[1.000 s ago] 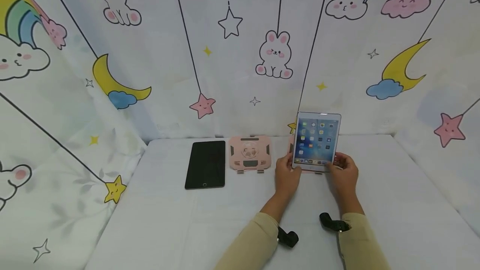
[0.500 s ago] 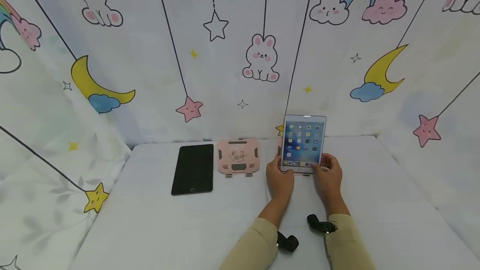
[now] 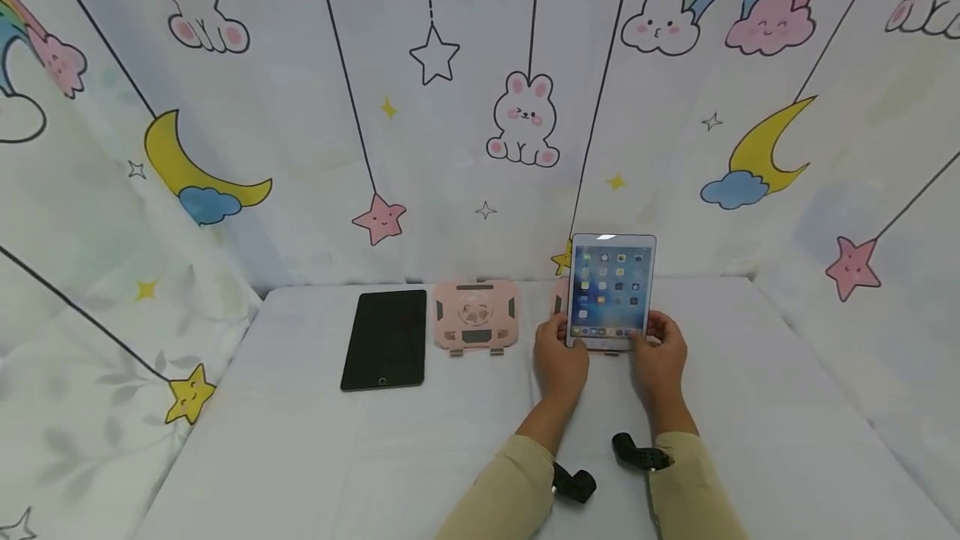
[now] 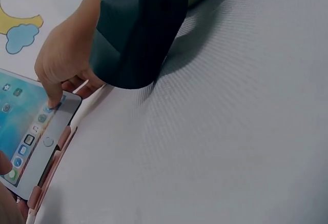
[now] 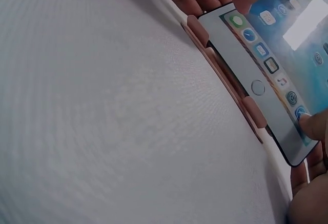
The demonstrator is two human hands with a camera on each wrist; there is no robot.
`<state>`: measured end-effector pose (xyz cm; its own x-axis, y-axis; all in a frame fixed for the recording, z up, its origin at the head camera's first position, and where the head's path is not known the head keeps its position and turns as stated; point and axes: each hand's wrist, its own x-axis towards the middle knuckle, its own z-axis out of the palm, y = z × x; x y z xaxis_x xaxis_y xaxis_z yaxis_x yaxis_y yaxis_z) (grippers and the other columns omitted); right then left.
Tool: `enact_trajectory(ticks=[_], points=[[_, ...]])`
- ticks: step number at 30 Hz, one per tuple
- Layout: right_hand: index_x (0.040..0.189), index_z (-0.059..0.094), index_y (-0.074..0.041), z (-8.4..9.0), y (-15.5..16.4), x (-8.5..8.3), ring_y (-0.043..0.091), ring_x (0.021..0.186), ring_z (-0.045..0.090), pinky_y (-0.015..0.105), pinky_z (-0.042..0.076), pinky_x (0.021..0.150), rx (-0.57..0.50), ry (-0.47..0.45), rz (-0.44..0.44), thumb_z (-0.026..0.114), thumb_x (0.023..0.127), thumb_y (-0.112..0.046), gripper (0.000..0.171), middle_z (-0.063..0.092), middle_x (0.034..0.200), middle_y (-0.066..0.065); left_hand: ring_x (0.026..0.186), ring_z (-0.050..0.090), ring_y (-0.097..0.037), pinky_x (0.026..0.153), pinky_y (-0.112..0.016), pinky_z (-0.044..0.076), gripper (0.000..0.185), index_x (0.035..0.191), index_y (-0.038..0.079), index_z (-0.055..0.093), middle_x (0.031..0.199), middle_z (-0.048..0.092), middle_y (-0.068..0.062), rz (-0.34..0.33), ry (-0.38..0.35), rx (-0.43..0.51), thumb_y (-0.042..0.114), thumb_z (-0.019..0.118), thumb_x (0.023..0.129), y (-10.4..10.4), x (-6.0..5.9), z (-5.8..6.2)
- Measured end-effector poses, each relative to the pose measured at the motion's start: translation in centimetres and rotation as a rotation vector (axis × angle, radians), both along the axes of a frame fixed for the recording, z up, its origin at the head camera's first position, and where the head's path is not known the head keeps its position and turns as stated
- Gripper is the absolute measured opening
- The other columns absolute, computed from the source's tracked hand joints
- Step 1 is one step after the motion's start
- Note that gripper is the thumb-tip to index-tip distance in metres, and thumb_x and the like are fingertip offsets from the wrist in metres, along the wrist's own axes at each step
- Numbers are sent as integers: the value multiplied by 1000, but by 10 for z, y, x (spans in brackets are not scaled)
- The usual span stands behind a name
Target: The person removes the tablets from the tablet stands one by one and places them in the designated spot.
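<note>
1. Head view: lit tablet point(image 3: 611, 290) stands upright on a pink stand point(image 3: 558, 300) at the back of the worktop point(image 3: 300, 457); left hand point(image 3: 558, 361) and right hand point(image 3: 660, 357) pinch its lower corners. A dark tablet point(image 3: 385, 340) and a second pink stand point(image 3: 475, 325) lie well to the left.
2. Left wrist view: the right hand's thumb presses the tablet's bottom bezel, fingers curled behind.
3. Right wrist view: tablet's lower edge sits in the stand's pink lip, a thumb on each corner.

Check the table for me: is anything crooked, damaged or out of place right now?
Nothing stands out. The lit tablet stands upright on a pink stand, with the left hand and right hand holding its lower corners. The dark tablet lies flat and square beside the second pink stand.
</note>
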<state>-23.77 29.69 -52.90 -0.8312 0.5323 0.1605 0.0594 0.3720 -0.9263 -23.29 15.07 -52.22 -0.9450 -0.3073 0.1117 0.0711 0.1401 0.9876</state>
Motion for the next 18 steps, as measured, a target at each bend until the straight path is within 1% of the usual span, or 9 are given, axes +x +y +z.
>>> enact_trajectory(ticks=[5,8,11,14,15,18], points=[[137,55,1,-1,2,4,13,107,48,19,41,85,-24,14,-25,64,94,3,43,58,120,12,97,62,-15,86,-30,57,44,119,8,70,106,65,-3,-52,34,40,-11,68,80,0,4,-4],[135,56,2,0,7,5,10,102,48,17,41,83,-26,33,-22,64,94,4,42,58,116,10,96,64,-16,84,-30,59,46,120,7,70,107,68,-6,-67,84,57,-14,67,80,0,4,-5],[136,56,2,3,11,5,6,100,50,12,42,81,-44,40,-6,65,94,3,43,59,114,7,95,66,-16,82,-28,60,46,120,5,71,112,70,-8,-79,146,59,-16,66,80,0,4,-5],[136,56,2,7,13,5,4,99,51,7,44,80,-96,50,29,65,94,4,43,59,111,2,99,67,-13,82,-24,59,47,125,5,70,121,71,-8,-114,202,59,-17,63,84,-2,3,-2],[136,55,3,9,14,4,4,98,52,6,45,80,-122,60,40,65,94,6,43,60,110,1,101,68,-12,83,-23,59,47,127,4,69,123,70,-8,-129,222,57,-18,61,85,-2,3,0],[133,57,1,13,19,6,4,97,55,5,46,79,-193,72,50,67,93,6,42,60,105,-5,106,69,-9,83,-18,58,49,133,2,66,130,70,-9,-174,270,34,-17,58,89,-3,3,7]])
